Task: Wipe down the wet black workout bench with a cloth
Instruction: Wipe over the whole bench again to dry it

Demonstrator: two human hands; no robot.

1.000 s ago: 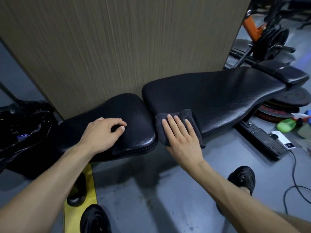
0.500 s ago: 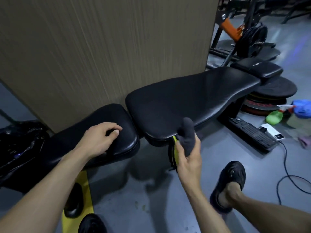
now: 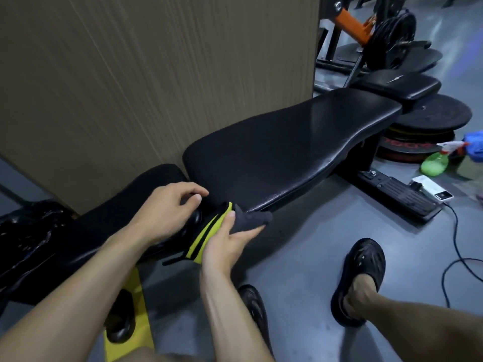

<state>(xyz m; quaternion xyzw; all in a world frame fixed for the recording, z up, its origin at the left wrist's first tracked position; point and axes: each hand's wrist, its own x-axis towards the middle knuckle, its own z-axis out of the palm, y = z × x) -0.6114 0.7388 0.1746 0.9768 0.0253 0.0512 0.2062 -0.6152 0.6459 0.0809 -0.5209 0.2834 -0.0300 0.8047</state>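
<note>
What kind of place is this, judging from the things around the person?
Most likely a gym or weight room. A padded black workout bench stands by a wood-grain wall, stacked weight plates lie on the floor behind it, and a plate-loaded machine with an orange arm stands further back.

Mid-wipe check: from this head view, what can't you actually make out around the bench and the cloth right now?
- Head view: wetness on the long pad can't be judged; only glare shows.
- Gap between the pads: covered by the left hand and right hand.
- Cloth: partly hidden in the right hand's grip.
- Small pad: crossed by the left forearm.
- Bench frame: only a yellow-striped piece shows.
- Spray bottle: label too small.
</note>
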